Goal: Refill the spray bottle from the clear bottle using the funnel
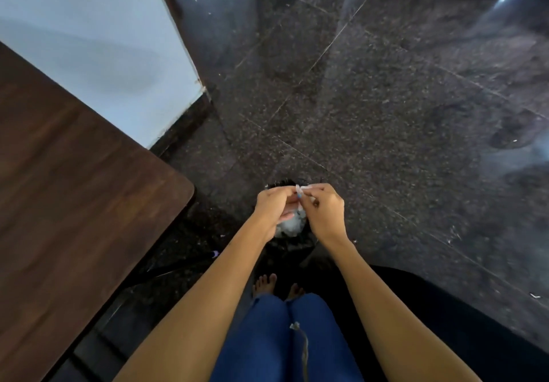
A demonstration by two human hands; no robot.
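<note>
My left hand (pixel 274 206) and my right hand (pixel 323 212) meet in front of me, above the floor. Between their fingertips they pinch a small pale scrap of plastic with a blue bit (pixel 299 193); what it is I cannot tell. Directly beneath the hands stands a small black bin (pixel 292 245) with crumpled white stuff (pixel 290 227) inside. No spray bottle, clear bottle or funnel shows in this view.
A dark brown wooden table (pixel 74 203) fills the left side, its rounded corner close to my left forearm. Behind it stands a pale blue wall corner (pixel 104 54). The floor is dark speckled stone (pixel 386 114). My bare feet (pixel 266 283) and blue trousers show below.
</note>
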